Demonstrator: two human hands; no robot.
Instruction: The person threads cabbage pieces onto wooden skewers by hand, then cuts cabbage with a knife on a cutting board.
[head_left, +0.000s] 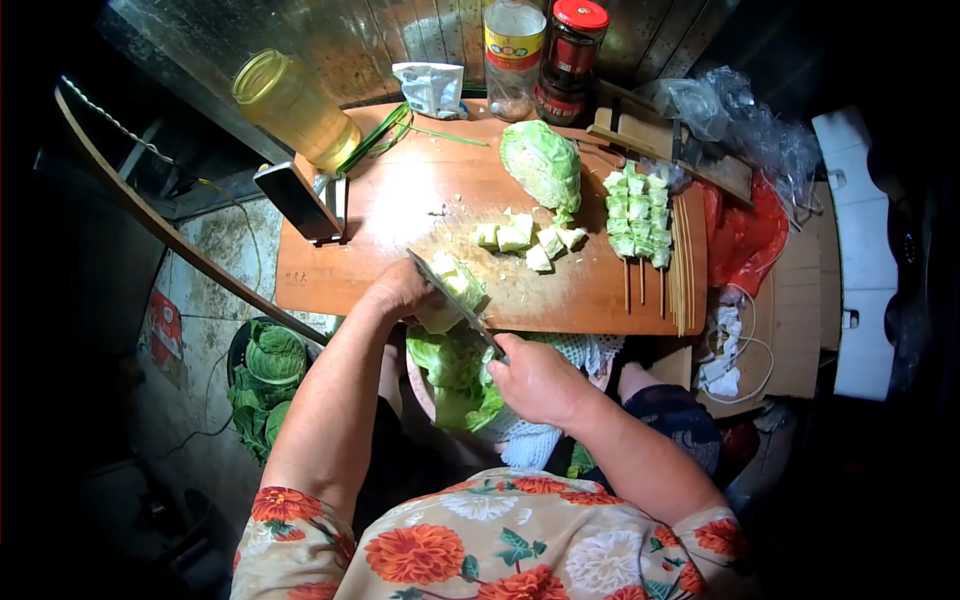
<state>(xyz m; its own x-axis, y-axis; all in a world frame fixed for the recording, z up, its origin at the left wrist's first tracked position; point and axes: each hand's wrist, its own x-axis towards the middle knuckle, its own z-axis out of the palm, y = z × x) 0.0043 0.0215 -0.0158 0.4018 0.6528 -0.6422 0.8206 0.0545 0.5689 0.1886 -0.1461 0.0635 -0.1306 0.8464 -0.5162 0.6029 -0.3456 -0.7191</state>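
Observation:
My right hand (537, 377) is closed round the handle of a knife (470, 318) at the near edge of the wooden board (375, 230). The blade points away and to the left, lying against a cut chunk of cabbage (463, 283). My left hand (402, 291) grips this chunk from the left, its fingers partly hidden. Just beyond are several cut cabbage pieces (515, 235) and a larger cabbage part (541, 168). Loose cabbage leaves (450, 380) lie below the board edge, over my lap.
Skewered cabbage pieces (638, 215) and bare wooden sticks (684, 270) lie at the right. A phone (300, 203) leans on a stand at the left, near a jar of yellowish liquid (300, 110). A bottle (514, 60) and red-lidded jar (577, 40) stand behind. Whole cabbages (272, 365) sit lower left.

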